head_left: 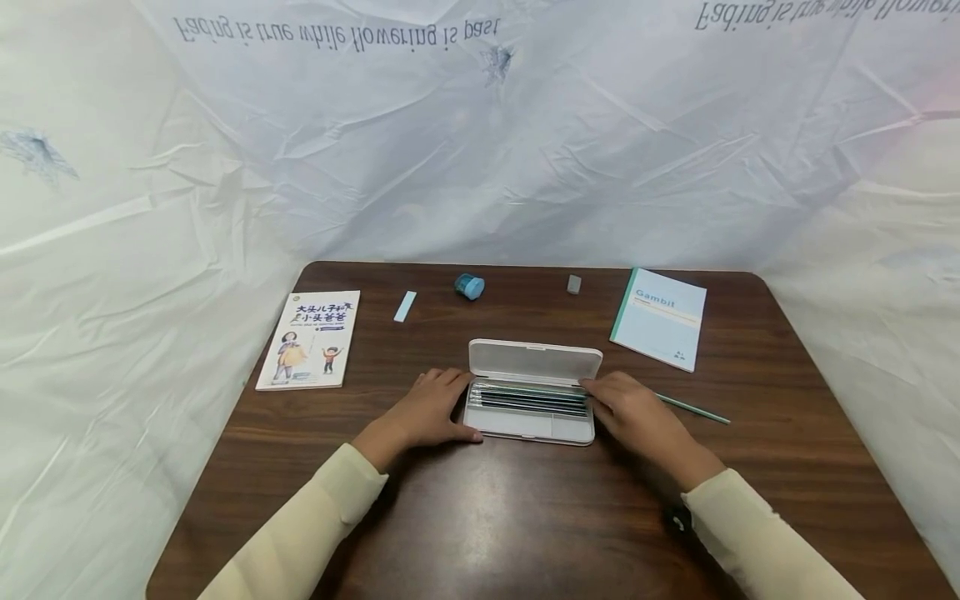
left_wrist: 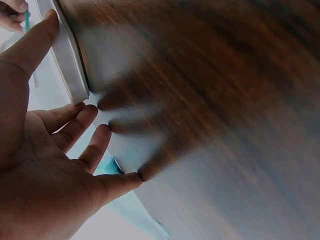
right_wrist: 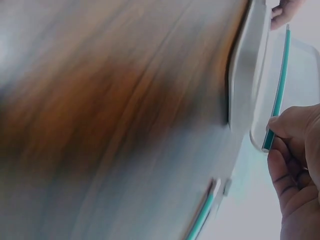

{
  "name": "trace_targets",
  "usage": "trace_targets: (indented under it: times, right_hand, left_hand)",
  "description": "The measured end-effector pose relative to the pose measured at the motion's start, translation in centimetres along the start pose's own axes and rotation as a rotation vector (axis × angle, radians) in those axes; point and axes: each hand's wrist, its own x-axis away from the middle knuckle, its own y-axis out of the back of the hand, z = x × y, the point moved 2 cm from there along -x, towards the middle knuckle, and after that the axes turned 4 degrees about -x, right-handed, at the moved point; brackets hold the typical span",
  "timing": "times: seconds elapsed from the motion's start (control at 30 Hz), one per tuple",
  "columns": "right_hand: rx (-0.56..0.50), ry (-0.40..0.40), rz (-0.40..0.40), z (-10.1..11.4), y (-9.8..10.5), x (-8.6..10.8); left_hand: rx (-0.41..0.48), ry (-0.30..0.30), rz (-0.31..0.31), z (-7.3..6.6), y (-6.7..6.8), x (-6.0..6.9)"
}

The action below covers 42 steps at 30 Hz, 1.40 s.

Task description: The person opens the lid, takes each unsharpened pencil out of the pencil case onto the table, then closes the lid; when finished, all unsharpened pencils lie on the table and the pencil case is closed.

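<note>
Pencils sit in case mid-frame, lid up, right grip pinches another pencil, left grip is wide, loose pencil centre-right seemingly left to load.

1. Between the two sleeves, the near part of the table gives wide room.
2. The raised lid closes the way from behind to the pencils; from above, their middle is reachable.
3. Left fingers and right fingers occupy the case's ends.
4. Right of the case, a loose pencil is a low obstacle.
5. Between lid and blue object, passage is possible.
</note>
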Motion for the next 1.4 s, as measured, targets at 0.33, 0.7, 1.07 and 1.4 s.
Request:
trace_targets:
  times: [0.33,0.7,1.07,1.4]
  right_hand:
    - [0.082,-0.113,-0.075,-3.6,4.1,5.6]
    - [0.124,-0.238,-0.072,-6.6,6.3,10.9]
    - [0.088,-0.368,0.044,-8.1,5.1,12.2]
    - [0.092,-0.381,0.069,-8.6,4.7,12.2]
  left_hand:
    - [-0.006,-0.003,0.000,0.0,-0.1,-0.2]
    - [0.005,0.000,0.009,0.2,-0.1,0.0]
    - [0.004,-0.011,0.010,0.2,-0.1,-0.1]
    - [0.001,-0.010,0.007,0.2,-0.2,0.0]
